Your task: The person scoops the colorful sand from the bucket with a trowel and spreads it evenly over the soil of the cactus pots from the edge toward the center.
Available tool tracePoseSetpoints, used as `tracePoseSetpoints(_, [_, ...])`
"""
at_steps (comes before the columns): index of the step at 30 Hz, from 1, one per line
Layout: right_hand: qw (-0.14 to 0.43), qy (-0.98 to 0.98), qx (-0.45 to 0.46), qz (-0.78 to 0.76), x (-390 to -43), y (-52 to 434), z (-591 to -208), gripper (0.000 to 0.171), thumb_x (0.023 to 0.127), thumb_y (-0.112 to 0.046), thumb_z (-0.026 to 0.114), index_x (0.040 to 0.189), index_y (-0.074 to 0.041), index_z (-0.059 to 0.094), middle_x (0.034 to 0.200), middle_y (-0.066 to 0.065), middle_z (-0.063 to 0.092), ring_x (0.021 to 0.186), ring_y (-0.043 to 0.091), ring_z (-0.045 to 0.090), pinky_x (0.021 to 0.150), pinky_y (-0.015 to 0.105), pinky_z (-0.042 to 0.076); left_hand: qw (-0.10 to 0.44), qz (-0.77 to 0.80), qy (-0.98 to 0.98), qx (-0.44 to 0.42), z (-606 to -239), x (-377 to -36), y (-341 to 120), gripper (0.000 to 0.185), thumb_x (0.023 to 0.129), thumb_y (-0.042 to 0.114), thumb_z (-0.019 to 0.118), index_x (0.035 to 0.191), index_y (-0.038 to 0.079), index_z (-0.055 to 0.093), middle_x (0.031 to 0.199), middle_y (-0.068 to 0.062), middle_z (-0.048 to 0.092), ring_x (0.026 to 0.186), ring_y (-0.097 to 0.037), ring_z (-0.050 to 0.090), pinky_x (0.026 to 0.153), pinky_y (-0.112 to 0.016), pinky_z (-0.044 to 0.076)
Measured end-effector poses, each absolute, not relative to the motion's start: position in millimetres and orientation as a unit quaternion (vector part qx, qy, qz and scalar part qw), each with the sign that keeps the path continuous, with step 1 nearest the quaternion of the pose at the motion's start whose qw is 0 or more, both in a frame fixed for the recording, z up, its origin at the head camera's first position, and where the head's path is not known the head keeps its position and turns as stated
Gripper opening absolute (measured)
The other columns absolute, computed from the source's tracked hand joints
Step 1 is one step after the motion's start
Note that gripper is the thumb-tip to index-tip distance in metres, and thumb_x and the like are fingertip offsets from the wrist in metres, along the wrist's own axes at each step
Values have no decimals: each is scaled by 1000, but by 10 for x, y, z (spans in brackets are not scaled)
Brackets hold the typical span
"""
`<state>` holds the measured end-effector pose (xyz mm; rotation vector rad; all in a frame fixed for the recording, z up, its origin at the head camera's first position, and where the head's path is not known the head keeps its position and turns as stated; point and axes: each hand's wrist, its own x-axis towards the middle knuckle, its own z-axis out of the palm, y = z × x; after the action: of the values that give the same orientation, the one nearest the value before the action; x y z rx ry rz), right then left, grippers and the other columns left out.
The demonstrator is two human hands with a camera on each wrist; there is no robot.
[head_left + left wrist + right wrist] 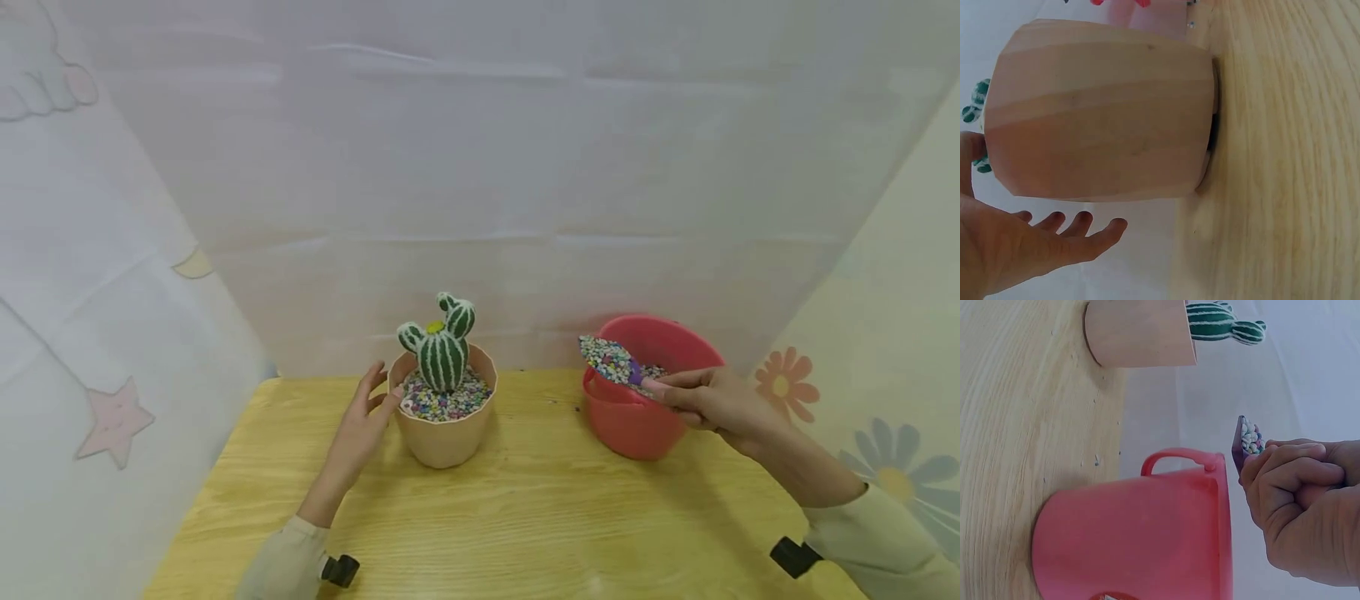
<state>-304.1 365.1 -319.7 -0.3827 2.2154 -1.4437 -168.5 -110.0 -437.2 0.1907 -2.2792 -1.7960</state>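
A green-and-white cactus (442, 360) with a yellow flower stands in a beige faceted pot (444, 443) filled with multicoloured pebbles (457, 403). At the pot's left side is my left hand (362, 433), its thumb at the rim. The left wrist view shows that hand's fingers (1100, 239) spread, a gap between them and the pot wall. My right hand (720, 407) grips the handle of a small purple trowel (636, 372), its blade heaped with pebbles. The trowel is raised over the left rim of a red bucket (637, 427), which also contains pebbles.
The bucket's red handle (1175, 454) hangs over its side toward the pot. A few stray pebbles (1097, 460) lie on the wooden table (540, 517) between pot and bucket. A pale cloth backdrop (510, 167) rises behind, and patterned sheets flank both sides.
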Motion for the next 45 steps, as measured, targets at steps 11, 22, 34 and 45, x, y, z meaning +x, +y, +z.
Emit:
tracePoseSetpoints(11, [233, 808, -153, -520, -2995, 3467, -3243, 51, 95, -33, 75, 122, 10, 65, 65, 2, 41, 57, 12, 35, 48, 29, 28, 106, -615, -780, 56, -4550, -1749, -1101, 76, 101, 52, 59, 164, 30, 21, 166, -4, 22, 143, -35, 34, 108, -63, 34])
tracePoseSetpoints(22, [233, 809, -172, -512, -3025, 3177, -3311, 39, 93, -31, 77, 109, 5, 72, 62, 3, 42, 55, 13, 36, 48, 28, 28, 109, -644, -756, 35, -4558, -1757, -1125, 70, 105, 37, 59, 164, 23, 24, 165, -6, 24, 142, -36, 37, 102, -64, 40])
tracePoseSetpoints(34, [225, 813, -196, -501, -3013, 2888, -3305, 35, 92, -30, 78, 112, 0, 75, 60, 2, 37, 56, 15, 34, 51, 29, 32, 103, -662, -741, 44, -4519, -1747, -1082, 64, 106, 32, 58, 162, 29, 27, 162, -7, 28, 140, -33, 40, 99, -59, 47])
tracePoseSetpoints(45, [241, 797, -210, -513, -3019, 2537, -3340, 42, 94, -26, 77, 123, 3, 71, 61, 2, 39, 56, 14, 33, 53, 29, 31, 103, -662, -740, 51, -4527, -1724, -1072, 65, 105, 35, 59, 162, 32, 28, 162, -6, 29, 141, -33, 39, 99, -63, 44])
